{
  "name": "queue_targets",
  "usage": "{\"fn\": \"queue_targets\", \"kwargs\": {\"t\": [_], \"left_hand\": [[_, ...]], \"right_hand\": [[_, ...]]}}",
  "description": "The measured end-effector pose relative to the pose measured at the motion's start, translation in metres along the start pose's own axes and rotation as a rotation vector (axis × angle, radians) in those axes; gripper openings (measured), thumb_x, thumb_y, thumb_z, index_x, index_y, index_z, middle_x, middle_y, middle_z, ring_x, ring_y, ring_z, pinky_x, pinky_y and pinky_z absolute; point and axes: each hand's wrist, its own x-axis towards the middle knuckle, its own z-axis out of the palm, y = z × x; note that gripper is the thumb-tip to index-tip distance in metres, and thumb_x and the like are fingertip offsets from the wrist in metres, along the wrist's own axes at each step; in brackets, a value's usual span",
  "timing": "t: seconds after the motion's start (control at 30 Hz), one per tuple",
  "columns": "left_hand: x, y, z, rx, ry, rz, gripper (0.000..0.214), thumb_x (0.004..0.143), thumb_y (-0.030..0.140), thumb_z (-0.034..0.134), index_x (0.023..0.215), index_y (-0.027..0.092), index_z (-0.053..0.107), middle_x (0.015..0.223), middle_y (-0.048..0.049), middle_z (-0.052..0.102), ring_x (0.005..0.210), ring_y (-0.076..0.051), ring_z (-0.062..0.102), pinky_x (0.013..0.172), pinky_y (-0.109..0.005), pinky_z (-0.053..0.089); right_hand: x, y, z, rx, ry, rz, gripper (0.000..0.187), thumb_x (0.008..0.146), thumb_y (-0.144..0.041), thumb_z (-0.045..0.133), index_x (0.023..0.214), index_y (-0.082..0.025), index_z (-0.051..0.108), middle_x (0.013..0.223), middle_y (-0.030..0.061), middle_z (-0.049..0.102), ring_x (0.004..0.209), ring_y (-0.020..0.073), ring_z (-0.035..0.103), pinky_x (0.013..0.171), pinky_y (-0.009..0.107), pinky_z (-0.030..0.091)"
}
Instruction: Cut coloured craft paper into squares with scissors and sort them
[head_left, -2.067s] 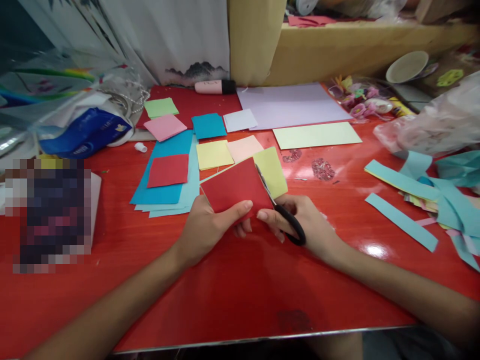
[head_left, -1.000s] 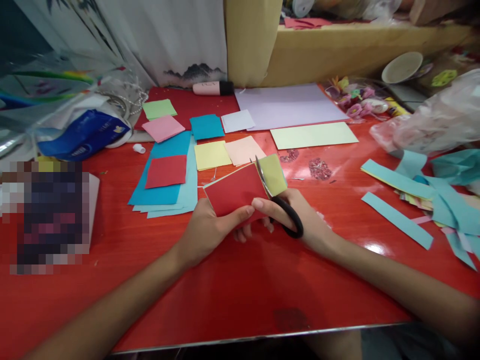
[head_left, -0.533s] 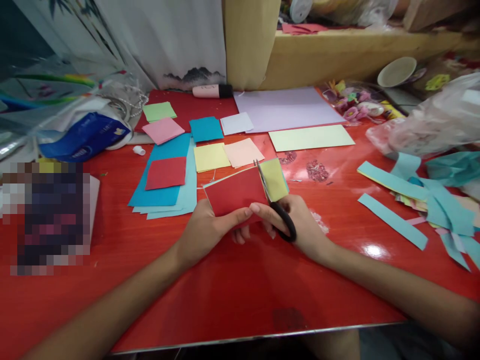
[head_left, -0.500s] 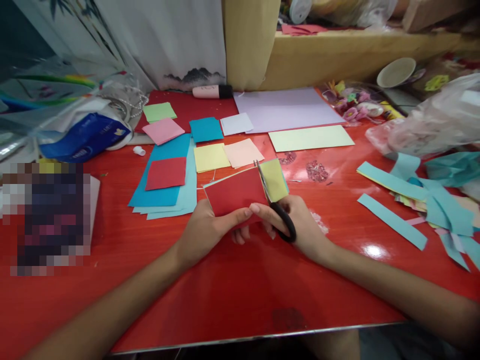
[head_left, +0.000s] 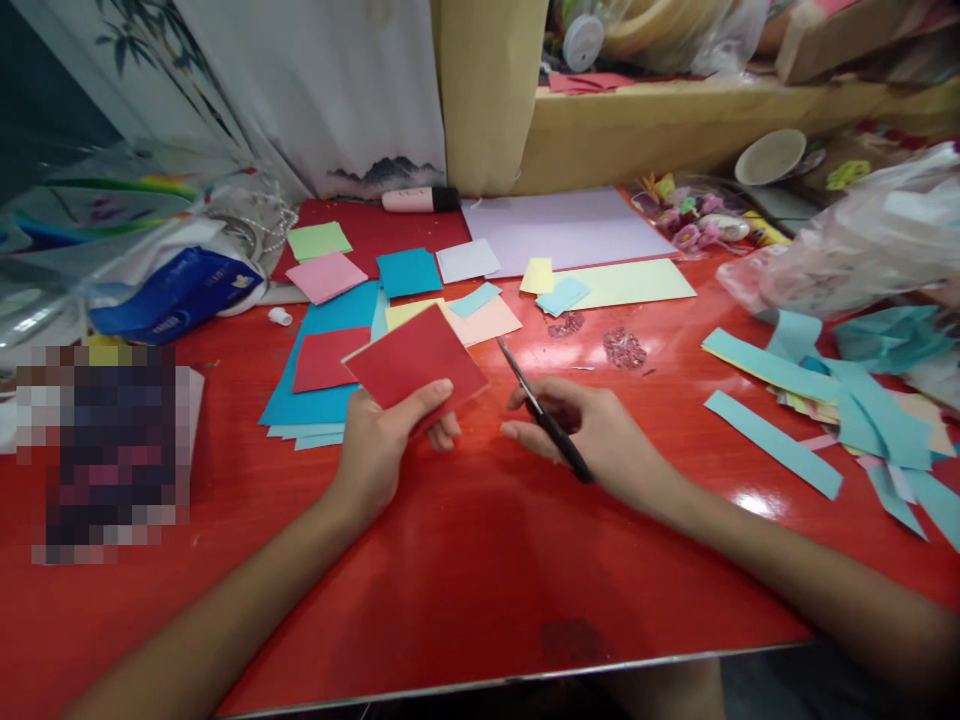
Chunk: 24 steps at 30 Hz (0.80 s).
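A red paper square (head_left: 416, 355), perhaps a small stack, is pinched in my left hand (head_left: 394, 430), thumb on top and fingers beneath. My right hand (head_left: 581, 420) holds black-handled scissors (head_left: 551, 425), their blades pointing up and away, apart from the red paper. Beyond the scissor tips, small light blue cut pieces (head_left: 562, 296) and a pale yellow piece (head_left: 537, 275) lie by a long pale green strip (head_left: 626, 284). Another light blue piece (head_left: 476, 299) rests on a peach square (head_left: 491, 320). A yellow square (head_left: 412, 311) is partly hidden behind the held paper.
Farther left lie blue sheets (head_left: 315, 400) with a red square (head_left: 326, 358) on top, plus pink, green, teal and white squares. Light blue strips (head_left: 776, 440) and scraps are heaped at the right. A pink marker (head_left: 416, 200), a lilac sheet (head_left: 562, 228) and plastic bags line the back.
The scissors have come away from the red paper, and my hands have moved apart. Small light blue and yellow pieces now lie loose beyond my hands. The red paper has turned in my left hand.
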Motion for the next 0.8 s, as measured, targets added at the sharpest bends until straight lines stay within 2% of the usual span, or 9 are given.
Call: {"fn": "queue_targets", "kwargs": {"t": [0.07,0.13,0.23,0.37,0.43,0.57,0.7,0.73,0.8], "left_hand": [[0.004,0.0,-0.003,-0.015,0.112,0.046,0.027,0.08,0.024,0.058,0.054,0.016,0.057,0.053,0.0004,0.06,0.042,-0.01,0.051,0.043,-0.023,0.044],[0.006,-0.001,-0.004,-0.015,0.145,0.067,0.026,0.079,0.024,0.058,0.055,0.016,0.057,0.054,0.0006,0.06,0.042,-0.009,0.05,0.043,-0.023,0.044],[0.006,0.0,-0.003,-0.002,0.108,0.082,0.024,0.078,0.024,0.06,0.056,0.015,0.058,0.053,-0.0003,0.061,0.041,-0.009,0.05,0.043,-0.023,0.043],[0.004,0.0,-0.001,0.026,0.012,0.061,0.027,0.079,0.024,0.06,0.055,0.013,0.057,0.052,-0.0015,0.061,0.039,-0.009,0.049,0.04,-0.023,0.041],[0.002,0.001,0.0,0.027,-0.023,0.043,0.029,0.08,0.026,0.061,0.053,0.013,0.056,0.051,-0.0015,0.061,0.038,-0.009,0.048,0.041,-0.023,0.04],[-0.005,0.005,0.001,0.1,-0.165,-0.019,0.032,0.08,0.031,0.061,0.053,0.014,0.057,0.049,-0.0012,0.059,0.037,-0.008,0.045,0.041,-0.021,0.038],[-0.012,0.008,0.004,0.219,-0.421,-0.12,0.029,0.081,0.037,0.06,0.063,0.015,0.061,0.051,0.0004,0.058,0.037,-0.006,0.037,0.036,-0.019,0.028],[-0.012,0.007,0.004,0.249,-0.422,-0.131,0.029,0.081,0.039,0.059,0.065,0.015,0.061,0.053,0.0005,0.059,0.038,-0.005,0.037,0.036,-0.019,0.027],[-0.011,0.006,0.005,0.306,-0.328,-0.128,0.028,0.08,0.041,0.059,0.068,0.015,0.062,0.058,0.0007,0.059,0.041,-0.006,0.038,0.037,-0.019,0.027]], "right_hand": [[0.003,0.002,-0.009,-0.197,-0.01,-0.01,0.042,0.073,-0.038,0.066,0.107,-0.02,0.05,0.066,-0.0034,0.054,0.057,0.012,0.049,0.051,0.024,0.037],[0.004,0.005,-0.016,-0.347,-0.047,-0.049,0.047,0.074,-0.035,0.064,0.115,-0.02,0.046,0.084,0.0025,0.061,0.069,0.016,0.056,0.058,0.027,0.042],[0.002,0.008,-0.023,-0.51,-0.141,-0.208,0.039,0.078,-0.029,0.06,0.115,-0.019,0.051,0.108,0.0093,0.058,0.092,0.0211,0.057,0.074,0.033,0.047],[-0.006,0.0,-0.026,-0.725,-0.181,-0.456,0.027,0.08,-0.03,0.061,0.105,-0.022,0.063,0.108,0.0099,0.056,0.104,0.0268,0.05,0.086,0.042,0.043],[-0.01,-0.006,-0.023,-0.645,-0.138,-0.467,0.022,0.082,-0.034,0.06,0.1,-0.022,0.065,0.109,0.0097,0.056,0.104,0.0259,0.051,0.088,0.042,0.043],[-0.013,-0.009,-0.008,-0.127,-0.043,-0.2,0.034,0.086,-0.044,0.052,0.111,-0.019,0.053,0.094,0.0067,0.062,0.079,0.0157,0.06,0.066,0.028,0.049],[-0.011,-0.002,0.004,0.236,-0.218,-0.034,0.028,0.089,-0.045,0.047,0.088,-0.017,0.053,0.07,0.0008,0.062,0.058,0.0104,0.059,0.053,0.023,0.046],[-0.01,-0.001,0.005,0.278,-0.214,-0.008,0.028,0.088,-0.044,0.048,0.082,-0.017,0.051,0.067,-0.0001,0.061,0.055,0.0096,0.058,0.052,0.022,0.046],[-0.008,-0.002,0.004,0.328,-0.165,0.052,0.028,0.086,-0.043,0.053,0.075,-0.017,0.049,0.062,-0.0013,0.06,0.053,0.0089,0.058,0.052,0.022,0.046]]}}
